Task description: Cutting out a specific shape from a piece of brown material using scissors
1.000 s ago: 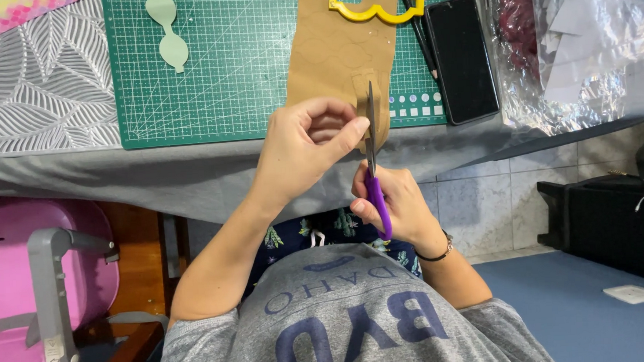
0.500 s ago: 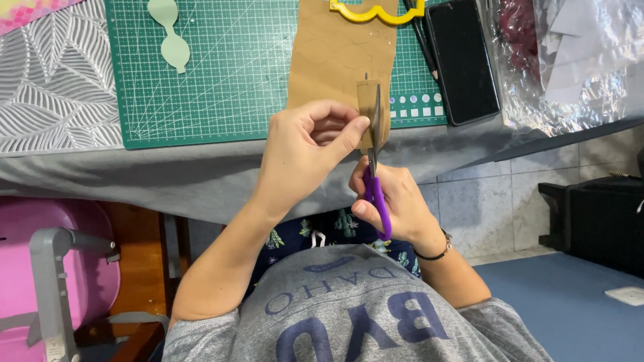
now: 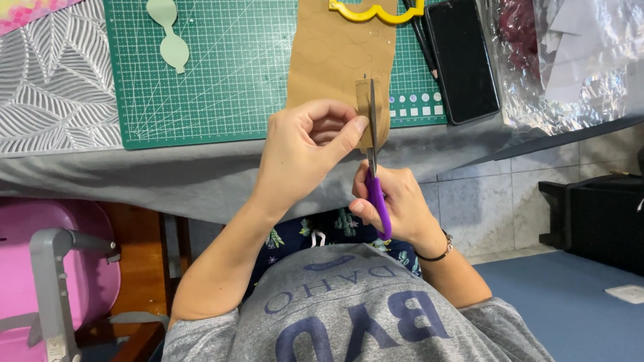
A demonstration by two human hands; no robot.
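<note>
My left hand (image 3: 302,149) pinching brown paper (image 3: 341,62) at frame centre, right hand (image 3: 393,203) closed round purple scissors (image 3: 373,163), blades further up the paper than before, clear bag (image 3: 586,42) of scraps upper right

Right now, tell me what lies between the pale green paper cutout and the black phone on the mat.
In the head view, the brown paper sheet and the yellow template lie between the pale green cutout and the black phone, on the green cutting mat.

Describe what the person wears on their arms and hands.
Both forearms are bare, with short grey T-shirt sleeves at the upper arms. The left hand wears nothing that shows. The right hand has a thin dark band around its wrist. No gloves.
</note>
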